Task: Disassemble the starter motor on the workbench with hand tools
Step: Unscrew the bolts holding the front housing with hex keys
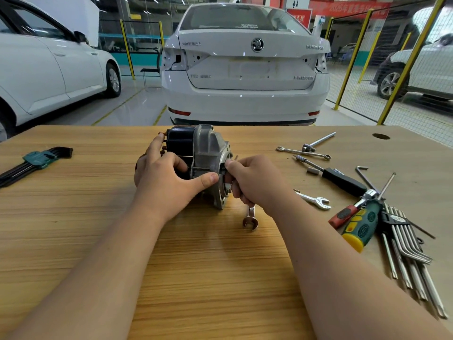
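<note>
The starter motor (208,153) lies on its side near the far edge of the surface (208,278), about midway along it, black body to the left and grey cast housing to the right. Your left grip (166,177) is wrapped over the black body, with the fingers curled across the top and the thumb stretched along onto the grey housing. Your right grip (255,182) is clenched round a wrench (250,218) at the housing's open flange, knuckles toward you, thumb and forefinger pressed up against the rim.

Only the wrench's lower open jaw shows below your palm. Its upper end is hidden by your fingers, so you cannot tell whether it sits on a fastener. The motor's rear terminals are mostly covered by your left fingers.

A teal-clipped hex key set (36,159) lies by the left edge. Toward the right edge lie spanners, a black-handled driver (343,181), a green and yellow screwdriver (360,227) and a second fan of hex keys (407,246). Beyond the far edge stands a white car (245,69), tail toward you, on a glossy workshop floor between yellow fence posts (353,60).
</note>
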Demonstrator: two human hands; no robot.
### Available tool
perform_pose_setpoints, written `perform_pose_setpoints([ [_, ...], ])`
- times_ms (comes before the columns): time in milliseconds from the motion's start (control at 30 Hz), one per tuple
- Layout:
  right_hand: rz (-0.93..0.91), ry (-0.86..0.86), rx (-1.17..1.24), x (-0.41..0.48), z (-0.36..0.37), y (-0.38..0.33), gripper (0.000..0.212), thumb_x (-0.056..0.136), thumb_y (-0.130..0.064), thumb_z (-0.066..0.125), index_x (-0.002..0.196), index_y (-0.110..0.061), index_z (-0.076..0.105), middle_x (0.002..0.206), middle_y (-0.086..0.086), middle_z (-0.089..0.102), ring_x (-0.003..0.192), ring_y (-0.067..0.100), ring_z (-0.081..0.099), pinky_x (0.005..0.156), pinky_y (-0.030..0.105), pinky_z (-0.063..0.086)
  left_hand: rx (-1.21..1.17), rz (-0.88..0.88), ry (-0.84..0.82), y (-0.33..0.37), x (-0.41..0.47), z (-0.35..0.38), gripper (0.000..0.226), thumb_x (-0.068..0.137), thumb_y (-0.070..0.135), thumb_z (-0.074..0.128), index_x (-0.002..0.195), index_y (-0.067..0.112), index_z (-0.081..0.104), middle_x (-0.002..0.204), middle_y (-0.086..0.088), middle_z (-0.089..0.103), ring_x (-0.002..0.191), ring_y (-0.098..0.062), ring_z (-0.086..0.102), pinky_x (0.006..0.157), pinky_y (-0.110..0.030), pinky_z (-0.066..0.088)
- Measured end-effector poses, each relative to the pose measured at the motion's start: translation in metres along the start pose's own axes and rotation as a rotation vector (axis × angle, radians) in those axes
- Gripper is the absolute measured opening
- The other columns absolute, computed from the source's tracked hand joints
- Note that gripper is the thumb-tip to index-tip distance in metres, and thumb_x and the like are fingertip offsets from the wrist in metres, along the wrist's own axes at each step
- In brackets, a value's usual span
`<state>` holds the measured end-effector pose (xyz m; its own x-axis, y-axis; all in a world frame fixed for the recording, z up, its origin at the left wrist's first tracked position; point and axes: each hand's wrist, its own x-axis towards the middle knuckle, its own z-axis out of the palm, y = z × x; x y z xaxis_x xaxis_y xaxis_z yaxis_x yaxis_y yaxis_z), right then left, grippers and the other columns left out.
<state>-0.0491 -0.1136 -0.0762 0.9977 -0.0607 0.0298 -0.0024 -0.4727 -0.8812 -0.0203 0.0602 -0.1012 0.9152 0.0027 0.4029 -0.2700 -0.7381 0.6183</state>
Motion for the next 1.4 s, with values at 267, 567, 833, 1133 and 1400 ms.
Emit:
perform_pose_setpoints([
  [267,-0.013,0.052,0.001,-0.001,-0.002,-0.002,0.031,0.098,-0.032,0.054,0.075,-0.012,0.061,0.041,-0.008,0.057,0.031,0.003,0.045,0.035,0.016,0.037,0.001,-0.011,-0.015,0.000,0.000,-0.001,0.058,0.049,0.080,0.059,0.078,0.031,0.047,0.160,0.012,0.012,0.142,-0.019,0.015,0.110,-0.047,0.027],
  [567,0.089,0.050,0.232,0.001,0.001,0.002,0.028,0.093,-0.028,0.061,0.075,-0.007,0.065,0.046,-0.004,0.057,0.037,0.009,0.046,0.040,0.023,0.039,-0.014,-0.008,-0.014,-0.001,0.001,0.000,0.058,0.051,0.078,0.063,0.079,0.030,0.048,0.161,0.013,0.011,0.142,-0.019,0.014,0.110,-0.046,0.027],
  [833,0.076,0.099,0.350,0.002,0.010,0.002,0.004,0.091,-0.017,0.062,0.086,-0.016,0.063,0.057,-0.001,0.052,0.038,0.009,0.042,0.039,0.023,0.037,-0.023,-0.018,-0.015,-0.001,0.001,0.000,0.059,0.049,0.079,0.061,0.079,0.030,0.049,0.160,0.015,0.011,0.142,-0.018,0.014,0.112,-0.046,0.027],
  [1133,-0.282,0.183,-0.090,-0.005,0.008,0.004,0.025,0.090,-0.020,0.063,0.078,-0.038,0.051,0.074,-0.015,0.058,0.059,-0.006,0.053,0.048,0.008,0.036,-0.020,-0.012,-0.016,0.000,0.000,0.000,0.056,0.053,0.077,0.065,0.080,0.030,0.049,0.161,0.014,0.010,0.143,-0.017,0.013,0.112,-0.045,0.026],
  [1400,-0.419,0.109,-0.257,-0.008,-0.002,0.007,0.035,0.086,-0.016,0.067,0.078,-0.046,0.049,0.090,-0.019,0.057,0.074,0.003,0.056,0.060,0.019,0.040,-0.003,-0.004,-0.012,0.000,0.000,0.001,0.053,0.058,0.073,0.070,0.080,0.029,0.050,0.161,0.015,0.009,0.143,-0.017,0.013,0.112,-0.045,0.027],
])
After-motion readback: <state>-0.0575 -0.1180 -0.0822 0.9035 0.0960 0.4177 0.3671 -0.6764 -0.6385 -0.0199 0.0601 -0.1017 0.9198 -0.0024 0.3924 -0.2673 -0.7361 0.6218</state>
